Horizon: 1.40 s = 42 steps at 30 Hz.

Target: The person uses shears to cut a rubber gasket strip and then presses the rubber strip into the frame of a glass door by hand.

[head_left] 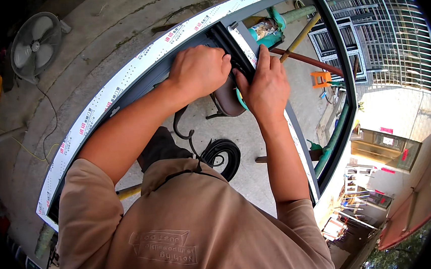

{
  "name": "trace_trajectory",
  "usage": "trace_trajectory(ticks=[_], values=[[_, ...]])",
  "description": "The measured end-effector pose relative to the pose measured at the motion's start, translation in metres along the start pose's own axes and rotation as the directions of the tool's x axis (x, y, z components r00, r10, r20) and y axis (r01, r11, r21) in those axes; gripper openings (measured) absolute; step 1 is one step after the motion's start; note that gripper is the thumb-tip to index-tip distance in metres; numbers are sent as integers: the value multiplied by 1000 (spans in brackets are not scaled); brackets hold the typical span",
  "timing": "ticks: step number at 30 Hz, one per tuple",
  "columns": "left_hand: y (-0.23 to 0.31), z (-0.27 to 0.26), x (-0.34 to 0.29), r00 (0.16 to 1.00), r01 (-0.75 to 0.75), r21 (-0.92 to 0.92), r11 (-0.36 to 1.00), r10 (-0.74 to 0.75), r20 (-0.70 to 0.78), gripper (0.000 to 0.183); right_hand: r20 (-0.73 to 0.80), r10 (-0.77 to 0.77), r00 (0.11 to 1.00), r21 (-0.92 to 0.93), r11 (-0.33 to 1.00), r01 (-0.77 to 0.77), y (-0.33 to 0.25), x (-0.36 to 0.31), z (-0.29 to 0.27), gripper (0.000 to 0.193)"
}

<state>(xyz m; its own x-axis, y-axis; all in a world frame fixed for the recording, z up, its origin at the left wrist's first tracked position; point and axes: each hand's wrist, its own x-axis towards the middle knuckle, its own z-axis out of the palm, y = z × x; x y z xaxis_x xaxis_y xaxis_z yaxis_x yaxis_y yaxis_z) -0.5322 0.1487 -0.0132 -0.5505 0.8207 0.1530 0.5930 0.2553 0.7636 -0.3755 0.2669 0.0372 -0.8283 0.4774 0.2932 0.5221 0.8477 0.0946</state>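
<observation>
A large window frame (156, 50), dark grey with white printed film along its edge, lies raised in front of me. A dark grey crossbar (231, 44) with a white film strip divides it. My left hand (198, 70) is closed in a fist at the frame's inner edge beside the crossbar; what its fingers grip is hidden. My right hand (266, 87) rests on the crossbar, fingers stretched out and thumb apart. A black rubber strip (178, 123) hangs below my left forearm, running down toward a black coil (222, 156) on the floor.
A dark stool seat (229, 99) shows through the frame. Green-wrapped and bare poles (294, 14) lie beneath its right part. A standing fan (36, 46) is far left. To the right are an orange stool (321, 79), window panels (340, 44) and a metal grille (407, 33).
</observation>
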Motion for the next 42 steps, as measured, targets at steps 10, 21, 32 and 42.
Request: trace_trajectory(ticks=[10, 21, 32, 42], values=[[-4, 2, 9, 996, 39, -35, 999, -36, 77, 40, 6, 71, 997, 38, 997, -71, -8, 7, 4, 80], [-4, 8, 4, 998, -48, -5, 999, 48, -45, 36, 14, 96, 995, -24, 995, -96, -11, 9, 0, 65], [-2, 6, 6, 999, -34, -15, 999, 34, -7, 37, -53, 113, 992, 24, 993, -111, -13, 2, 8, 78], [0, 3, 6, 999, -29, 9, 1000, 29, -19, 38, -103, 109, 989, 18, 994, -108, -12, 0, 9, 90]])
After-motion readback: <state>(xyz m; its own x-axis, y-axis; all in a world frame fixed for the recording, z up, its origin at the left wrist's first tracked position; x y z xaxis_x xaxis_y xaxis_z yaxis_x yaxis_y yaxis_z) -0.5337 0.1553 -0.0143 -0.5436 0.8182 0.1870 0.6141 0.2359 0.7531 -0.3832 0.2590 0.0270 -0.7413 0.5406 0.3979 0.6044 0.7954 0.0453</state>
